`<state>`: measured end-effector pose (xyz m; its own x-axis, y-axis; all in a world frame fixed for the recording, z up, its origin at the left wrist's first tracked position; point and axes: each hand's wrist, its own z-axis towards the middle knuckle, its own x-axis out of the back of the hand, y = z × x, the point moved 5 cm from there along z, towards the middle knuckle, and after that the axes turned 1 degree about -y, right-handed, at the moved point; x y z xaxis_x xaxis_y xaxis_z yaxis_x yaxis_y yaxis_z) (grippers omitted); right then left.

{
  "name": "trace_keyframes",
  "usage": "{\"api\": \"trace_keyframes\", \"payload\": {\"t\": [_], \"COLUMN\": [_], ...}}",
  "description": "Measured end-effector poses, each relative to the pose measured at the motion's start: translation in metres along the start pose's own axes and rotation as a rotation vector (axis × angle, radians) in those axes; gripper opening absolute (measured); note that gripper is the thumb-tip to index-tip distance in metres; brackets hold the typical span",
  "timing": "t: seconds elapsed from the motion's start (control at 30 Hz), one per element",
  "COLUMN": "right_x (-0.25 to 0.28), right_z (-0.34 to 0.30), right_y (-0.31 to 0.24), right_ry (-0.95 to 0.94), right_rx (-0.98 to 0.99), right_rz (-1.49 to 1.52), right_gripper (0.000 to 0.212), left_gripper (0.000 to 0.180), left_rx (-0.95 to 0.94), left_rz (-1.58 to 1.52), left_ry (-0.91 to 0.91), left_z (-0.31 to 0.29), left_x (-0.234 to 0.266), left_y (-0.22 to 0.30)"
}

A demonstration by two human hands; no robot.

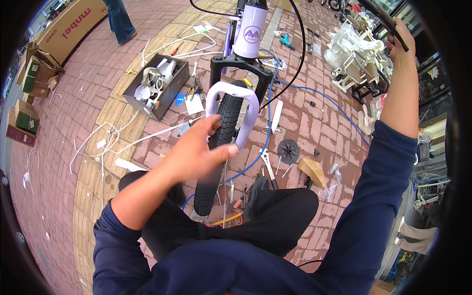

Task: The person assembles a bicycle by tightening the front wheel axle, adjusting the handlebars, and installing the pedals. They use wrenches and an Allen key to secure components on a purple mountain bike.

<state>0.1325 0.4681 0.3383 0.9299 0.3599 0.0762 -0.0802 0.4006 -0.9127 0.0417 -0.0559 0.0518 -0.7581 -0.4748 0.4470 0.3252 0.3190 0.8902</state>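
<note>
A bicycle's front end stands between my knees, with a lavender head tube (pixel 250 32), a black fork crown (pixel 240 65) and a lavender fork arch (pixel 233 89) over the knobby black tire (pixel 227 120). Over the tire's near side hovers my left hand (pixel 194 153), slightly blurred, thumb apart from the fingers and nothing held; whether it touches the tire I cannot tell. Far out at the upper right, my right hand (pixel 402 42) wraps round the black handlebar (pixel 384 20), partly hidden by the bar. A black cable (pixel 301 49) loops down toward the fork.
Left of the wheel sits a dark metal box (pixel 169 91) of parts, near pliers (pixel 195 89). A blue hose (pixel 319 86) crosses the brick paving. On the right lie a black disc (pixel 288 151), a wrench (pixel 266 160) and wrapped white parts (pixel 351 46). Cartons (pixel 69 32) stand at the far left.
</note>
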Motion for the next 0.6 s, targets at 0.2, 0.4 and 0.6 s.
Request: {"api": "trace_keyframes", "payload": {"t": [0.2,0.4,0.6], "right_x": [0.028,0.056,0.076], "right_z": [-0.069,-0.05,-0.048], "right_y": [-0.033,-0.019,-0.039], "right_ry": [0.216,0.175,0.171], "right_rx": [0.002,0.115,0.944], "right_rz": [0.048,0.016,-0.802], "right_gripper": [0.032,0.036,0.026], "left_gripper": [0.103,0.094,0.072], "left_rx": [0.146,0.234,0.202], "left_rz": [0.454,0.319,0.406], "left_ry": [0.411,0.297,0.181], "left_z": [-0.101,-0.104,-0.055], "left_x": [-0.065,-0.057,-0.029], "left_y": [-0.017,-0.033,-0.04]}}
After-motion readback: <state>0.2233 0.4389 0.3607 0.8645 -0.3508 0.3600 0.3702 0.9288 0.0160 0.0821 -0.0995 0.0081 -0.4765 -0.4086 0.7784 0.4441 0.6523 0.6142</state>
